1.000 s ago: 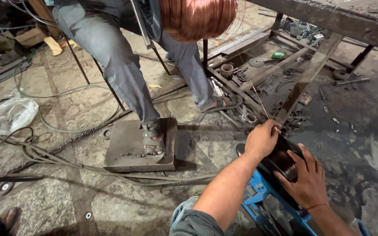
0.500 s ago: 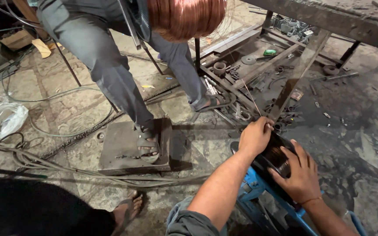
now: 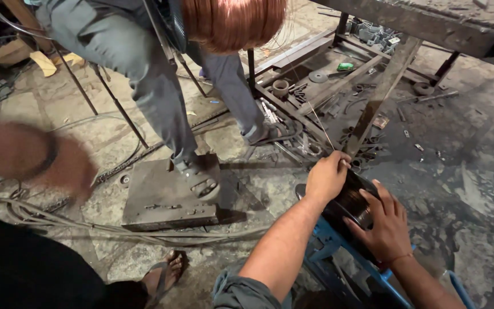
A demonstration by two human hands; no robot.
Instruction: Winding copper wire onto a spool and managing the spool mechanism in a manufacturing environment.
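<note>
A black round motor body [image 3: 353,207] was gripped by both hands, the left hand [image 3: 327,176] on top, the right hand [image 3: 385,224] at its near right side, above a blue stand [image 3: 333,243].

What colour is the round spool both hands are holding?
The round spool is glossy black, seen best in the head view.
</note>
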